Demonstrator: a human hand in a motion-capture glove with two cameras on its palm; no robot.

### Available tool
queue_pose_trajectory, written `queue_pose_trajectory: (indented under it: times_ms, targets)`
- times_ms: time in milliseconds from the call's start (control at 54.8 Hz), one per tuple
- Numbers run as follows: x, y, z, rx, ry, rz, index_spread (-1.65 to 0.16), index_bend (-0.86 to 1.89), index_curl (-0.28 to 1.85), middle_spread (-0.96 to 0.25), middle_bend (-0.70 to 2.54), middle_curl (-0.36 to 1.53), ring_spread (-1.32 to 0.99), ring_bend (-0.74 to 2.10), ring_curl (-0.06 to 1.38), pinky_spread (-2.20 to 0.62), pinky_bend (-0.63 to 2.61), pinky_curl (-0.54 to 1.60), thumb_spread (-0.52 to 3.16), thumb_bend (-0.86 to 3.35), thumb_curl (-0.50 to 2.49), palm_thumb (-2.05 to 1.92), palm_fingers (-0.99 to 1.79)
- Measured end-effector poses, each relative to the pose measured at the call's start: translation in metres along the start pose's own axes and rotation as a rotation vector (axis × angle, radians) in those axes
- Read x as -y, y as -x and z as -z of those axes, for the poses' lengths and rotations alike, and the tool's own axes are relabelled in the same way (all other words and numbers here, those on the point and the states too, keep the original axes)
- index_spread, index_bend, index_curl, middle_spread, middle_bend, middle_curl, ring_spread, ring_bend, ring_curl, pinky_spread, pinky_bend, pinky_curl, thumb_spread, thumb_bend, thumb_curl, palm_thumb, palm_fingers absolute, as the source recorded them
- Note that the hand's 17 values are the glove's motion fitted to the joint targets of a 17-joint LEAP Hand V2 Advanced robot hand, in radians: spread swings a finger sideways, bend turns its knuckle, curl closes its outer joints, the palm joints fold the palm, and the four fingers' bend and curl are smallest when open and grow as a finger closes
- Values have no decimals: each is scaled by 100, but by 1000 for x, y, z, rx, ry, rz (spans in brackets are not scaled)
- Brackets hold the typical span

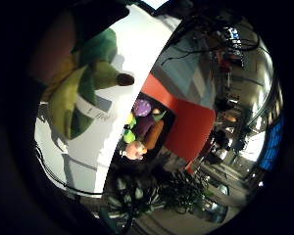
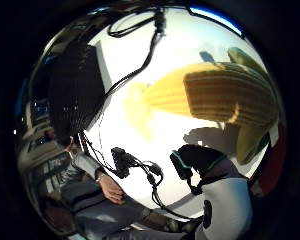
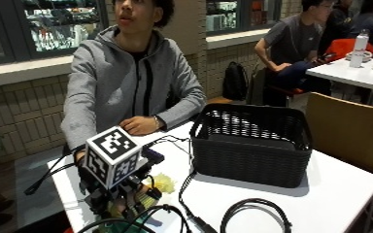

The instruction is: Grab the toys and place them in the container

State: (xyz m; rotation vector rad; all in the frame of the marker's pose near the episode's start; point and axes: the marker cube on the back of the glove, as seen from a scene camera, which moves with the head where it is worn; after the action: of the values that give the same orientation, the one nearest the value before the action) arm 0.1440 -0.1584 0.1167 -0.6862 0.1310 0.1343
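At the left of the outside view we find the gloved right hand (image 3: 118,194) low over the white table (image 3: 322,194), fingers curled round a toy corn cob (image 3: 155,187) with yellow kernels and green husk. To its right stands the black woven basket (image 3: 251,145), well apart from the hand.

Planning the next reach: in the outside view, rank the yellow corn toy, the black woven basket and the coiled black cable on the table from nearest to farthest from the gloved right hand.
1. Yellow corn toy, at the gloved right hand, near the table's front corner.
2. Coiled black cable, on the white table beside the hand, near the front edge.
3. Black woven basket, farther back, mid-table.
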Motion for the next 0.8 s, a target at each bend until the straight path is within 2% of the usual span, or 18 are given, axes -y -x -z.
queue_pose_trajectory:
  times_ms: [237, 383, 438, 548, 639, 694, 803]
  targets:
    - [23, -3, -18, 30, 72, -25, -29, 11, 18, 2, 11, 24, -6, 14, 18, 3, 65, 33, 121, 9, 27, 26, -29]
    - [29, -2, -35, 79, 59, -35, -32, 19, 22, 1, 10, 22, -6, 13, 16, 5, 77, 35, 123, 7, 29, 28, -15]
    - [29, 0, -36, 101, 5, -28, -33, 25, 25, 0, 9, 21, -6, 15, 16, 5, 83, 37, 125, 6, 28, 28, -7]
    - [27, 2, -37, 100, -144, -33, -32, 41, 30, -5, 17, 21, -10, 26, 18, 3, 85, 36, 141, 10, 28, 31, 29]
    - [30, 3, -31, 74, -223, -38, -30, 30, 29, -10, 40, 28, -18, 53, 24, -11, 80, 34, 158, 15, 28, 34, 71]
    - [28, 4, -28, 35, -238, -61, -29, 21, 28, -13, 49, 32, -23, 71, 31, -18, 81, 36, 165, 20, 28, 38, 85]
    - [26, 4, -12, -11, -290, -92, -27, 11, 27, -18, 64, 40, -29, 93, 41, -26, 86, 40, 164, 32, 34, 52, 94]
